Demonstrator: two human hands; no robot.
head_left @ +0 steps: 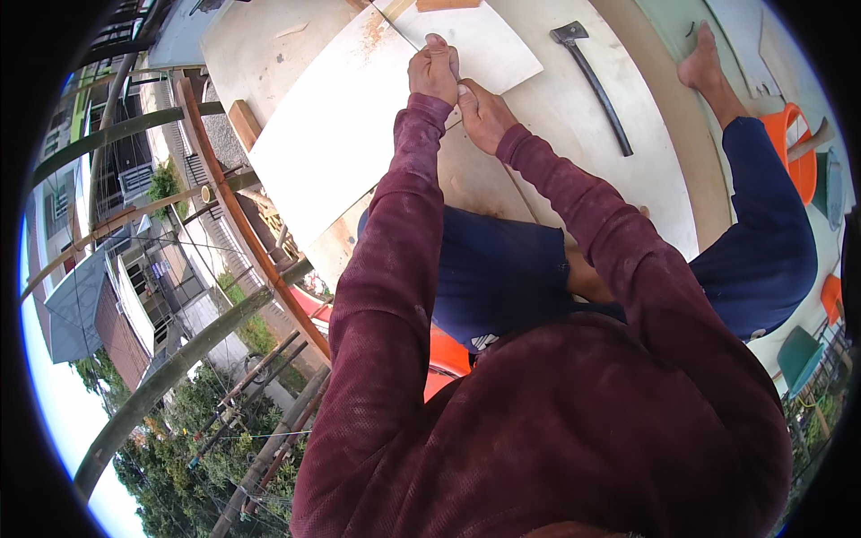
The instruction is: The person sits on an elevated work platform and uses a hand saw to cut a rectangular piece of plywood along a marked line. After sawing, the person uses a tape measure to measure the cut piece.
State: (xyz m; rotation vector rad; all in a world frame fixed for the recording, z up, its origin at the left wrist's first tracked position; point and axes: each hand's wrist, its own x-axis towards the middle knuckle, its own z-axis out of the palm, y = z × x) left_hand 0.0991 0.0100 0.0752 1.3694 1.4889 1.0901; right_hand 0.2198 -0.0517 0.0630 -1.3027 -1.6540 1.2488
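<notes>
My left hand (pixel 433 73) and my right hand (pixel 484 117) are closed close together, one just beyond the other. Between them they grip what looks like a handsaw (pixel 396 25), its thin blade seen edge-on and running away to the upper left. Its handle is hidden inside my fists. Under the blade lies a white board (pixel 314 134), with brown sawdust (pixel 369 36) scattered beside the line of the blade. Another white piece of board (pixel 502 56) sits just right of the blade.
A black-handled hatchet (pixel 594 85) lies to the right. Wood blocks (pixel 242 124) rest at the left and at the top edge. My bare foot (pixel 704 58) is at the far right, near an orange bucket (pixel 789 148). A wooden rail (pixel 238 206) and bamboo poles border a drop on the left.
</notes>
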